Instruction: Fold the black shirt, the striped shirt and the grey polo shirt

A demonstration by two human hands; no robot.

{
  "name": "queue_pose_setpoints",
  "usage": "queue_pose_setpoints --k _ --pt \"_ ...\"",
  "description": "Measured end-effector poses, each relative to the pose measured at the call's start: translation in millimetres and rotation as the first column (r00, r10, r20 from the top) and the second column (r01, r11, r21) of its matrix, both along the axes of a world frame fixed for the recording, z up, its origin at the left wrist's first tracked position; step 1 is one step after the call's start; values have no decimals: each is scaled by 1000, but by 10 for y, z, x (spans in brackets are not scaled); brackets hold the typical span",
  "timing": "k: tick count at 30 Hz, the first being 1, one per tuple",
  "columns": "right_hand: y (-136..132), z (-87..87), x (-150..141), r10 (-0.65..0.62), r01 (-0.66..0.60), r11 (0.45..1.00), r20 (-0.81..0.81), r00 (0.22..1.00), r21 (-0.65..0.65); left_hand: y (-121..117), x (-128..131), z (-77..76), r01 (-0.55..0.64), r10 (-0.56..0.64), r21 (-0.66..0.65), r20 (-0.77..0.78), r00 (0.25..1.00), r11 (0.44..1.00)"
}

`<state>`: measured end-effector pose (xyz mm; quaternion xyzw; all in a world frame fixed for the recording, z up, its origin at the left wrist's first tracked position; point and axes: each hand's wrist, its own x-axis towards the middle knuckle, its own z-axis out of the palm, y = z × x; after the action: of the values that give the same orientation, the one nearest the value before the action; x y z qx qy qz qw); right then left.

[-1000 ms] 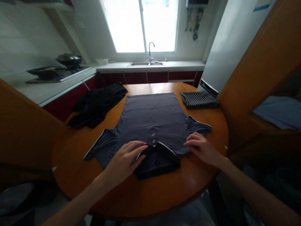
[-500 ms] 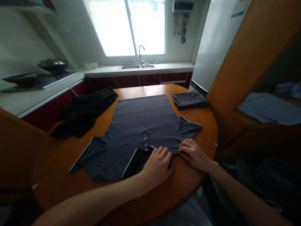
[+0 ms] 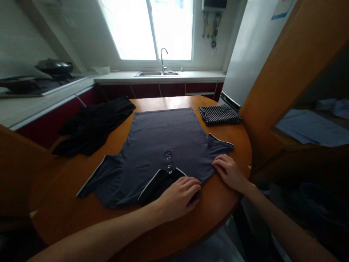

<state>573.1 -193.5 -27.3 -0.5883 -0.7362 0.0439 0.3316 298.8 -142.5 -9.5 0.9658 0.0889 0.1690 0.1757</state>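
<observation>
A grey polo shirt (image 3: 160,138) lies spread front up on the wooden table, its hem toward the window and its dark, white-edged collar (image 3: 152,185) toward me. My left hand (image 3: 180,196) reaches across to the right end of the collar, fingers curled over the cloth there; its fingertips are partly hidden. On the shoulder seam near the right sleeve, my right hand (image 3: 229,171) has its thumb and fingers closed on the shirt's edge. White piping trims both short sleeves. Several pale buttons run down the placket.
Rumpled black clothing (image 3: 95,125) lies at the table's left. A folded striped garment (image 3: 219,115) sits at the back right of the table (image 3: 218,207). Beyond are a counter with a sink (image 3: 158,74), a stove with a pan (image 3: 54,68) and a fridge (image 3: 247,54).
My left hand has crossed from the collar's left side to its right end, and the collar now lies spread open. My right hand has come down onto the shoulder edge and slid slightly outward.
</observation>
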Motion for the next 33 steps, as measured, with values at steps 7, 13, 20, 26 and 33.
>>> queue_pose_setpoints --k 7,13,20,26,33 --pt "113 -137 85 -173 172 985 73 982 13 0 -19 -110 75 -75 9 24 997 997" --pt "212 -278 246 -328 334 943 187 926 0 -5 -17 -88 95 -95 15 49 994 995" --pt "388 -227 653 -623 624 780 161 765 52 -27 -11 -69 100 -102 32 56 993 994" --pt "585 -212 1074 -681 678 665 119 723 -312 -38 -16 -91 144 -144 19 20 989 989" --pt "669 -342 1422 -621 576 779 -173 765 -249 -61 12 -53 168 -163 61 -79 983 984"
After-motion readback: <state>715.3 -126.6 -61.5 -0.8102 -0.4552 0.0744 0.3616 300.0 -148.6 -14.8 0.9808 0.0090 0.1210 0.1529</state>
